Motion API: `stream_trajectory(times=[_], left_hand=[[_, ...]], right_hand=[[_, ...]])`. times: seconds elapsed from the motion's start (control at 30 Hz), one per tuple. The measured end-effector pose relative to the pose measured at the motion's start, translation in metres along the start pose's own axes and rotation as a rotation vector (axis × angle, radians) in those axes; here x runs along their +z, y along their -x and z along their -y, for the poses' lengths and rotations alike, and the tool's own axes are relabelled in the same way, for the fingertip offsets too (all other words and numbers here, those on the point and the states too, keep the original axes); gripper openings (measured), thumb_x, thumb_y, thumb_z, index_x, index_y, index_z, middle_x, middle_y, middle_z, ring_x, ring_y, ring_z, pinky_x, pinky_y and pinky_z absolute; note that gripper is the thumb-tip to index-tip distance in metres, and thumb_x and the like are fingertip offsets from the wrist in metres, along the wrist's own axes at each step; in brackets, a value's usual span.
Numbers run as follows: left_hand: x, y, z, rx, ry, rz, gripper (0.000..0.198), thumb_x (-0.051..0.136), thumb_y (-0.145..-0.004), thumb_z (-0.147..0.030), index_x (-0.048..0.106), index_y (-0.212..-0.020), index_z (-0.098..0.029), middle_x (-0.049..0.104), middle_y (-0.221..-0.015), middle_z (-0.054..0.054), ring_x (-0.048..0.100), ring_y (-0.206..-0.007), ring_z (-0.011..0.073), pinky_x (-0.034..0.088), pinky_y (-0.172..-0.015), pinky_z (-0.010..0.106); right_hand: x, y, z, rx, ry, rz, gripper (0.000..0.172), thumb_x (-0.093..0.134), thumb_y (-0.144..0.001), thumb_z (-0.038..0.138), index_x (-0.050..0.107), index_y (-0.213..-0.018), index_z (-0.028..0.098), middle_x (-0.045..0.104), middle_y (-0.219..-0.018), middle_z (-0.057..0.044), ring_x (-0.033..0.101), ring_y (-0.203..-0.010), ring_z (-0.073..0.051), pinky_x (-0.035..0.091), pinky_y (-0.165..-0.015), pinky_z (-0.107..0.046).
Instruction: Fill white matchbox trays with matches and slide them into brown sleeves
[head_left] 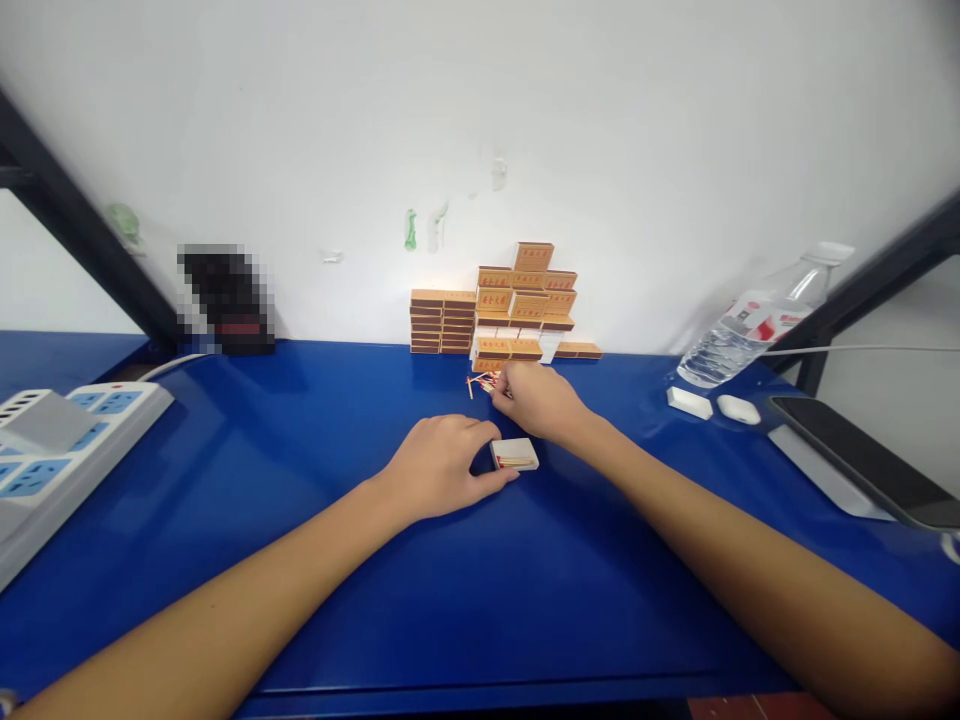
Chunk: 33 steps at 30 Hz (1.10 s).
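Note:
My left hand (442, 465) grips a small white matchbox tray (525, 450) between thumb and fingers on the blue tabletop. A few matches (516, 462) lie along the tray's near side, red heads to the left. Just beyond it, my right hand (540, 400) reaches into a loose pile of red-tipped matches (484, 381). Its fingers are pinched together at the pile, and what they hold, if anything, is hidden. Behind the pile, orange matchboxes (495, 300) stand stacked against the wall, with a neat stack of more matchboxes (442, 325) to their left.
A power strip (127, 420) lies at the left, near a pixelated dark object (232, 310). On the right are a tilted water bottle (757, 320), a white block (689, 403), a white earbud case (739, 409) and a phone (870, 455). The wall (300, 130) bounds the back.

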<state>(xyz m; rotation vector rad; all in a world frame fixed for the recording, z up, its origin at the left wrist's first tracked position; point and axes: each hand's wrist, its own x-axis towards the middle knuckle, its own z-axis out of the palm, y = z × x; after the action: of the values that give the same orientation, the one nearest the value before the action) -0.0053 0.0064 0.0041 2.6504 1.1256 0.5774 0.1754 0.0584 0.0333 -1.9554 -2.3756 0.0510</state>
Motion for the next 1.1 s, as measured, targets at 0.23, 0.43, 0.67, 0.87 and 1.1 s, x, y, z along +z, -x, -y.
stream_trajectory(times=[0.23, 0.43, 0.67, 0.87, 1.1], left_hand=[[0.001, 0.000, 0.002, -0.019, 0.023, -0.009, 0.031, 0.069, -0.093, -0.051, 0.073, -0.106, -0.023, 0.062, -0.072, -0.002, 0.059, -0.066, 0.0168, 0.036, -0.061, 0.029], [-0.003, -0.002, 0.000, -0.051, 0.050, -0.004, 0.029, 0.071, -0.091, -0.048, 0.073, -0.104, -0.022, 0.058, -0.066, -0.004, 0.054, -0.059, 0.0141, 0.034, -0.059, 0.029], [-0.003, -0.005, 0.004, -0.139, 0.116, -0.001, 0.037, 0.073, -0.087, -0.054, 0.066, -0.079, -0.019, 0.054, -0.060, -0.004, 0.048, -0.055, 0.0123, 0.030, -0.055, 0.028], [-0.004, -0.006, 0.008, -0.123, 0.154, 0.015, 0.031, 0.075, -0.087, -0.050, 0.074, -0.101, -0.023, 0.055, -0.060, -0.006, 0.051, -0.056, 0.0121, 0.030, -0.055, 0.027], [-0.005, -0.007, 0.007, -0.119, 0.137, 0.019, 0.031, 0.075, -0.087, -0.050, 0.075, -0.105, -0.024, 0.054, -0.061, -0.006, 0.051, -0.057, 0.0122, 0.031, -0.056, 0.028]], right_hand=[[0.002, 0.025, -0.032, -0.080, -0.046, 0.098, 0.017, 0.062, -0.097, 0.034, 0.071, -0.091, 0.021, 0.073, -0.083, -0.005, 0.067, -0.077, -0.020, 0.036, -0.062, -0.028], [-0.011, 0.038, -0.056, -0.245, -0.382, 0.025, 0.021, 0.059, -0.099, 0.038, 0.062, -0.088, 0.021, 0.050, -0.063, 0.006, 0.041, -0.057, -0.012, 0.029, -0.057, -0.026], [-0.003, 0.047, -0.040, -0.381, -0.784, 0.254, 0.027, 0.056, -0.101, 0.045, 0.058, -0.089, 0.021, 0.039, -0.064, 0.008, 0.034, -0.058, -0.011, 0.029, -0.055, -0.025], [0.000, 0.047, -0.046, -0.433, -0.526, 0.260, 0.018, 0.058, -0.101, 0.036, 0.063, -0.092, 0.021, 0.052, -0.065, 0.006, 0.042, -0.059, -0.011, 0.028, -0.058, -0.026], [-0.011, 0.053, -0.048, -0.453, -0.385, 0.168, 0.018, 0.060, -0.101, 0.035, 0.072, -0.099, 0.022, 0.056, -0.066, 0.005, 0.044, -0.057, -0.011, 0.027, -0.059, -0.027]])
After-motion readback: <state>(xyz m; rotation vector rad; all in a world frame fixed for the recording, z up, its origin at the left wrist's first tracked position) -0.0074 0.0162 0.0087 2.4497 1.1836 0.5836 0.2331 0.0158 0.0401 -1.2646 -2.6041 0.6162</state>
